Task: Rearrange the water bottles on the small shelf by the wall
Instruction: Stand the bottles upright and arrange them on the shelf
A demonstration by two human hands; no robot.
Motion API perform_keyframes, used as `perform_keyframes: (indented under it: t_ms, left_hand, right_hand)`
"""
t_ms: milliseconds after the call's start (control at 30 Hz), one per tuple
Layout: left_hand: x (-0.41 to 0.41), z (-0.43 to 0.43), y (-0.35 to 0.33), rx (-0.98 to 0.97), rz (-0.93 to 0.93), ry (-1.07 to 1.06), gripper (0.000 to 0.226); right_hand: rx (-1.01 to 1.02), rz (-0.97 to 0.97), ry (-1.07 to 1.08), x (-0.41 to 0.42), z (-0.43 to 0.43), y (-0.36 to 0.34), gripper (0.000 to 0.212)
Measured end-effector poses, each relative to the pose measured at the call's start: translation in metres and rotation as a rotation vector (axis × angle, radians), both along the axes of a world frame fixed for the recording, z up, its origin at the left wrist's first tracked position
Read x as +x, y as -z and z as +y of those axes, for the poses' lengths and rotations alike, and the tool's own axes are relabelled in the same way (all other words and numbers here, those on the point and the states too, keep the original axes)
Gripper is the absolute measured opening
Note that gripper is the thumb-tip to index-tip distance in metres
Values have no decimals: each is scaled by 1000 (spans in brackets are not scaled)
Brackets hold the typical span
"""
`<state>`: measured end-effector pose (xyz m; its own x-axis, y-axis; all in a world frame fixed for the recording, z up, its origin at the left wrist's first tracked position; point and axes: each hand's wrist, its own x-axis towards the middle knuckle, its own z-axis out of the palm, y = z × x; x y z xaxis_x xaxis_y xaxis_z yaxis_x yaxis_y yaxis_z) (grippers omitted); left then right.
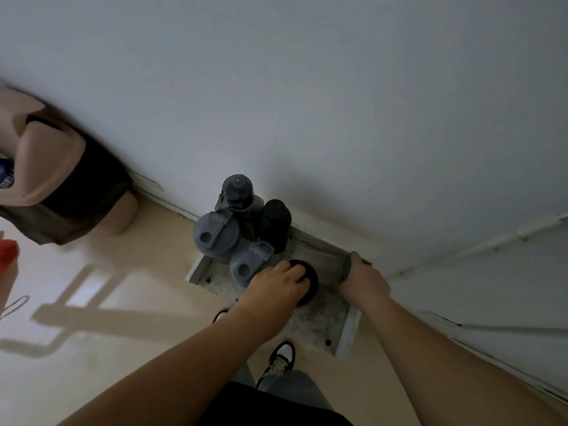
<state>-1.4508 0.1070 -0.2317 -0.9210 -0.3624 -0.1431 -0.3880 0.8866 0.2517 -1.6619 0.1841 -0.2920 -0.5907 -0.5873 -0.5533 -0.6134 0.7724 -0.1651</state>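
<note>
Midway, I judge: left hand (pixel 278 282) grips a black-lidded bottle (pixel 309 279), right hand (pixel 362 276) seemingly clasps a lying clear bottle (pixel 325 265); four stand grouped on the shelf (pixel 349 330).

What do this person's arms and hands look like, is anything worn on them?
Both forearms are bare from the bottom of the picture to the wrists: no sleeves show. The left hand and the right hand wear no gloves, and no watch, bracelet or ring can be made out, though the light is dim. The fingers look short-nailed and unmarked.

Grey and black water bottles (pixel 246 229) crowd the small shelf's (pixel 347 333) far-left corner.
</note>
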Motion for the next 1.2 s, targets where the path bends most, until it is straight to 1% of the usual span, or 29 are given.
perform_keyframes:
  t_ms: [100, 167, 233, 300, 400, 500, 567, 700, 767, 867, 1000, 1100, 1200]
  left_hand:
    - [-1, 5, 0, -25, 29, 37, 54]
    - [-1, 11, 1, -30, 24, 46, 58]
    - [-3, 16, 4, -41, 28, 43, 58]
    - [-4, 15, 7, -52, 41, 49, 55]
    - [-5, 10, 8, -32, 61, 58, 45]
    - [-6, 8, 8, -39, 39, 54, 43]
    - [-7, 8, 7, -35, 23, 44, 41]
    - [-8, 5, 6, -70, -2, 36, 45]
    - [-6, 6, 7, -96, -14, 31, 46]
    - [-3, 8, 6, -111, -36, 19, 55]
    - [-5, 5, 3, -147, -115, 43, 66]
    - [-4, 5, 7, -148, -88, 37, 65]
    - [0, 4, 12, -170, -65, 32, 61]
  right_hand:
    - [79, 180, -186, 1, 1, 3, 92]
    - [95, 271, -268, 3, 5, 7, 89]
    - [55, 292, -286, 2, 11, 9, 81]
    - [-1, 295, -305, -1, 15, 13, 80]
    - [-47, 238, -309, -6, 19, 13, 87]
    - [-67, 190, -299, -7, 21, 12, 88]
    - [-97, 143, -265, -8, 23, 9, 91]
    - [-182, -16, -141, -8, 26, -6, 101]
    - [-217, -78, -90, -6, 26, -14, 100]
    - [-327, -165, -14, -2, 19, -22, 89]
    - [-422, -209, 53, -1, 9, -30, 90]
    - [-496, -206, 27, -1, 0, -38, 92]
    - [-568, -183, -47, 2, -13, -44, 94]
